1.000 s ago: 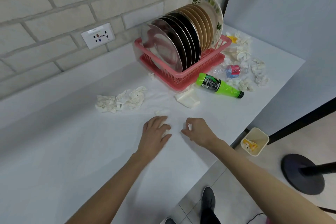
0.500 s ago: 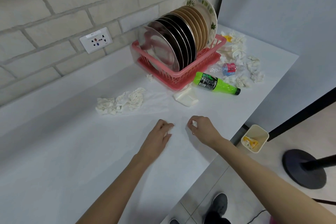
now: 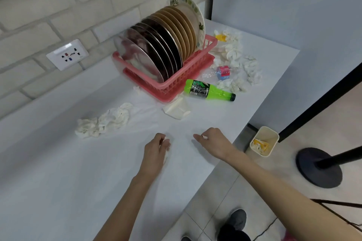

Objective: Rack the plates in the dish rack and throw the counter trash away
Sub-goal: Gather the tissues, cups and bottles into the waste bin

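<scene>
The left hand [image 3: 155, 150] lies knuckles-up on the white counter [image 3: 58, 191], fingers curled over a scrap of white tissue [image 3: 166, 141] that shows at its fingertips. At its three o'clock, close by but not touching, the right hand [image 3: 214, 143] pinches a smaller white scrap [image 3: 204, 137] between thumb and fingers.

Other trash lies on the counter around them. At ten o'clock from the left hand is a clump of crumpled tissues [image 3: 101, 123]. At twelve o'clock from the right hand is a flattened white paper piece [image 3: 176, 109], touching the pink dish rack [image 3: 172, 86]. Just past it at one o'clock one green bottle [image 3: 208, 91] lies on its side, black cap pointing to three o'clock – its dark label is too blurred to read. Behind it lie one crushed clear bottle [image 3: 221, 72], its red and blue label also unreadable, and a heap of tissues [image 3: 241, 58] with a yellow scrap [image 3: 221, 37].

The plates [image 3: 162, 49] stand on edge in the rack: steel in front, then dark, then tan, and one leaf-patterned at the back – too tightly packed for a sure count.

On the brick wall at ten o'clock from the rack is one socket plate [image 3: 67, 55]. On the floor at three o'clock from the right hand stands one cream bin [image 3: 271, 146] with trash inside.
</scene>
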